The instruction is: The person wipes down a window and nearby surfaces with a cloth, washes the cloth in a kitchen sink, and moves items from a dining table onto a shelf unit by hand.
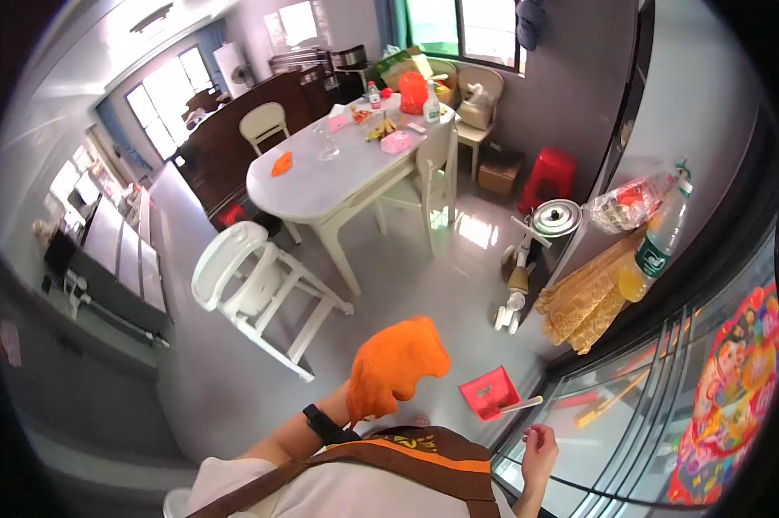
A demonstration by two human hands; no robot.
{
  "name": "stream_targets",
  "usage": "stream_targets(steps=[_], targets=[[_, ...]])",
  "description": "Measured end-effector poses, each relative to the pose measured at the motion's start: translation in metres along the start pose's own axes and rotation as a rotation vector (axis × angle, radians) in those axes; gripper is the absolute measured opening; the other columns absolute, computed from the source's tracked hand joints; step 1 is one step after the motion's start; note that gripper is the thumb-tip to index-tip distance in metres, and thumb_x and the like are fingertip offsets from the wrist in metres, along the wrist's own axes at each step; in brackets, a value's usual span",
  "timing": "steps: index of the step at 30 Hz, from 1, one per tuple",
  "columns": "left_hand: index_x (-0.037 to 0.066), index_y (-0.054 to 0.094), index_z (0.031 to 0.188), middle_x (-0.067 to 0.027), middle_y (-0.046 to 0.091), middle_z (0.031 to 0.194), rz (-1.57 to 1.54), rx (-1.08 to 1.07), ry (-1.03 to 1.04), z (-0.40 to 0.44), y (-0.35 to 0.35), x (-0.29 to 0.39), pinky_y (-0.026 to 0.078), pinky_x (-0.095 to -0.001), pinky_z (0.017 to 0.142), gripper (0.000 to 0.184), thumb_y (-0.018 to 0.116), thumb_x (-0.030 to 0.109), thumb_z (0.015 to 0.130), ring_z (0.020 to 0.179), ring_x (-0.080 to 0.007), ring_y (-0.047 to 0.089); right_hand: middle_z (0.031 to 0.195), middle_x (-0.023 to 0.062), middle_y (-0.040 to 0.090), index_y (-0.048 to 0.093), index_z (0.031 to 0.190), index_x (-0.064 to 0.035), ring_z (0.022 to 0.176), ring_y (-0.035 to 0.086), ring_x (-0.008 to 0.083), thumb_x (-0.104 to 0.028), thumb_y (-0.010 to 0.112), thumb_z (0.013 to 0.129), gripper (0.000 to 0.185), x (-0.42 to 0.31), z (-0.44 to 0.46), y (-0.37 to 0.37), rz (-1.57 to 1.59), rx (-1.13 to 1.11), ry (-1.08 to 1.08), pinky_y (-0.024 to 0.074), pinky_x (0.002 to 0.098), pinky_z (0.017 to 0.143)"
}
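Landmark: red dustpan point(484, 386) on the floor; dark bits seem to lie in it, so judged not emptied. Left of it, well apart: orange cloth point(408, 350) covering the left hand point(379, 380), touching no furniture or floor; ready for use, by my reading, though how much is done or left can't be told. Finger state under the cloth: cannot tell. Nearer the wearer, right of the dustpan: right hand point(541, 445), bare, fingers loosely bent, nothing seen in them. Count: one dustpan; two orange cloths, the second point(281, 164) on the one counter point(312, 190) beyond and left of the dustpan.
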State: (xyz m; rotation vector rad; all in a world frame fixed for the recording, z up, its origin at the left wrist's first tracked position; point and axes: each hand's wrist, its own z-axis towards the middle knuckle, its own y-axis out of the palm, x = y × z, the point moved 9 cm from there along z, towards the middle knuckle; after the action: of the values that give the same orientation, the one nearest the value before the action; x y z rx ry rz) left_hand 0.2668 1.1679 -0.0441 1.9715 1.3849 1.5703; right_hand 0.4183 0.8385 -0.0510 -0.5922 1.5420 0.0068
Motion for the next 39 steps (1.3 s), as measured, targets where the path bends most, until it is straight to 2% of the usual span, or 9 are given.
stream_targets(steps=[7, 13, 14, 15, 16, 19, 23, 28, 39], targets=[[0.008, 0.057, 0.106, -0.0067, 0.058, 0.105, 0.132, -0.019, -0.088, 0.156, -0.027, 0.096, 0.044, -0.0353, 0.086, 0.023, 0.055, 0.02, 0.086, 0.106, -0.0211, 0.053, 0.093, 0.0107, 0.067, 0.061, 0.106, 0.0041, 0.088, 0.064, 0.017, -0.007, 0.053, 0.091, 0.02, -0.098, 0.151, 0.157, 0.149, -0.475, -0.101, 0.0487, 0.0267, 0.079], [0.009, 0.06, 0.1, -0.0065, 0.059, 0.1, 0.589, -0.292, -0.17, 0.319, 0.023, 0.137, 0.044, -0.0363, 0.086, 0.018, 0.051, 0.018, 0.087, 0.105, -0.0218, 0.053, 0.119, 0.0101, 0.059, 0.055, 0.117, 0.0009, 0.107, 0.057, 0.0223, -0.014, 0.049, 0.094, 0.028, -0.107, 0.314, 0.354, 1.211, -0.507, 0.394, 0.0428, 0.0359, 0.097], [0.009, 0.06, 0.099, -0.0065, 0.06, 0.099, 0.775, -0.416, -0.102, 0.34, 0.052, 0.149, 0.044, -0.0364, 0.086, 0.018, 0.051, 0.018, 0.087, 0.105, -0.0219, 0.053, 0.117, 0.0099, 0.059, 0.056, 0.115, 0.0005, 0.105, 0.057, 0.0222, -0.015, 0.049, 0.094, 0.027, -0.107, 0.342, 0.375, 1.276, -0.456, 0.445, 0.043, 0.0356, 0.095], [0.008, 0.06, 0.101, -0.0082, 0.059, 0.105, 1.306, -0.726, 0.49, 0.337, 0.115, 0.189, 0.041, -0.0384, 0.092, 0.021, 0.05, 0.018, 0.085, 0.113, -0.0236, 0.049, 0.115, 0.0097, 0.059, 0.056, 0.114, 0.0, 0.103, 0.057, 0.022, -0.015, 0.05, 0.093, 0.026, -0.109, 0.369, 0.387, 1.313, -0.416, 0.472, 0.0431, 0.0354, 0.093], [0.007, 0.06, 0.103, -0.0098, 0.058, 0.111, 1.766, -0.99, 1.174, 0.32, 0.153, 0.201, 0.038, -0.0404, 0.099, 0.025, 0.05, 0.018, 0.083, 0.12, -0.0252, 0.045, 0.113, 0.0094, 0.059, 0.057, 0.112, -0.0004, 0.101, 0.058, 0.0218, -0.015, 0.05, 0.093, 0.025, -0.119, 0.392, 0.39, 1.265, -0.421, 0.45, 0.0433, 0.0352, 0.091], [0.004, 0.058, 0.113, -0.012, 0.049, 0.13, 1.926, -1.065, 1.07, 0.391, 0.154, 0.217, 0.028, -0.044, 0.107, 0.034, 0.05, 0.017, 0.082, 0.133, -0.0268, 0.031, 0.107, 0.0088, 0.059, 0.058, 0.108, -0.0017, 0.096, 0.058, 0.0213, -0.016, 0.051, 0.092, 0.022, -0.151, 0.463, 0.381, 0.942, -0.427, 0.284, 0.0438, 0.0345, 0.086], [0.004, 0.058, 0.115, -0.0109, 0.049, 0.129, 1.79, -1.015, 1.194, 0.493, 0.178, 0.278, 0.03, -0.0451, 0.106, 0.036, 0.05, 0.016, 0.082, 0.131, -0.0284, 0.034, 0.099, 0.008, 0.059, 0.06, 0.101, -0.0035, 0.089, 0.058, 0.0207, -0.018, 0.052, 0.091, 0.019, -0.218, 0.584, 0.355, -0.015, -0.338, -0.224, 0.0445, 0.0337, 0.079], [0.006, 0.059, 0.113, -0.0131, 0.053, 0.123, 1.719, -0.77, 0.816, 0.668, 0.152, 0.344, 0.034, -0.0431, 0.104, 0.03, 0.055, 0.01, 0.084, 0.125, -0.0323, 0.041, 0.089, 0.0069, 0.059, 0.062, 0.094, -0.0057, 0.08, 0.058, 0.0199, -0.02, 0.054, 0.089, 0.017, -0.283, 0.761, 0.36, -0.805, -0.261, -0.656, 0.0453, 0.0326, 0.069], [0.007, 0.06, 0.11, -0.0149, 0.06, 0.089, 1.559, -0.252, 0.543, 0.882, 0.125, 0.549, 0.047, -0.0399, 0.07, 0.025, 0.056, 0.005, 0.085, 0.082, -0.0343, 0.059, 0.069, 0.0082, 0.059, 0.061, 0.07, -0.0116, 0.069, 0.061, 0.0234, -0.02, 0.072, 0.065, 0.015, -0.304, 1.093, 0.391, -1.024, -0.293, -0.429, 0.0474, 0.0335, 0.061]])
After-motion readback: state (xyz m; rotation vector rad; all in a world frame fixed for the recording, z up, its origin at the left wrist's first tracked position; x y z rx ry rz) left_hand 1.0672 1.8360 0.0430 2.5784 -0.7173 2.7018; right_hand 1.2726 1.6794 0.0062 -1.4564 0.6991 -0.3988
